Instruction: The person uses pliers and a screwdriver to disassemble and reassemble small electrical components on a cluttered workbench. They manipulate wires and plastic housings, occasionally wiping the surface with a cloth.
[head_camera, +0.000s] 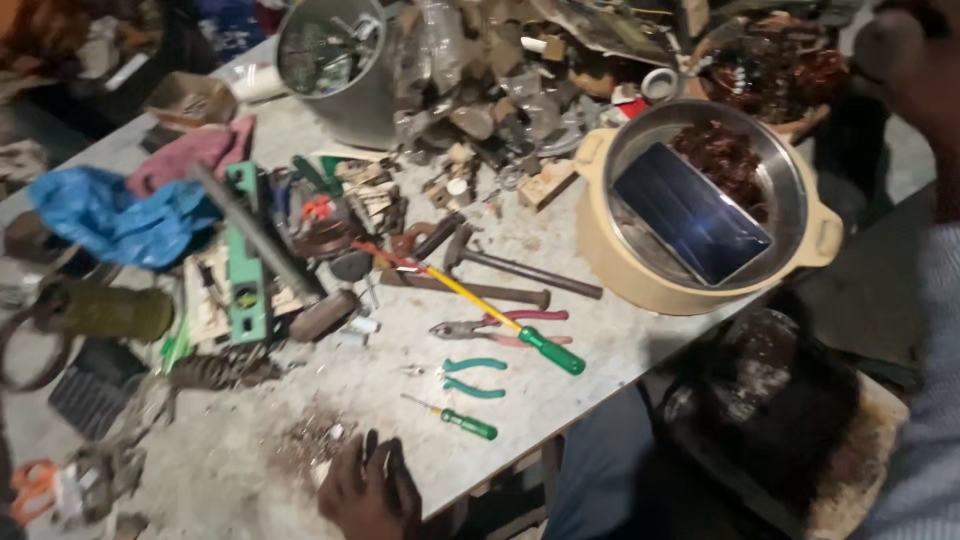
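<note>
My left hand (370, 492) rests on the dusty grey bench top (600, 345) near its front edge, fingers apart and holding nothing. Just beyond it lie a small green-handled screwdriver (466, 421) and green-handled pliers (473, 378). Farther back are red-handled pliers (505, 328), a long yellow-shafted screwdriver (480, 305) and a hammer (520, 268). My right hand (900, 55) is raised at the top right, dark and blurred; its fingers cannot be made out.
A cream pot (600, 250) with a steel liner holds a dark blue slab (690, 212) and reddish-brown scrap (725, 155). A steel bucket (335, 70), blue plastic bag (110, 215), pink cloth (195, 150) and green level (243, 265) crowd the left. A dark round lump (770, 400) sits lower right.
</note>
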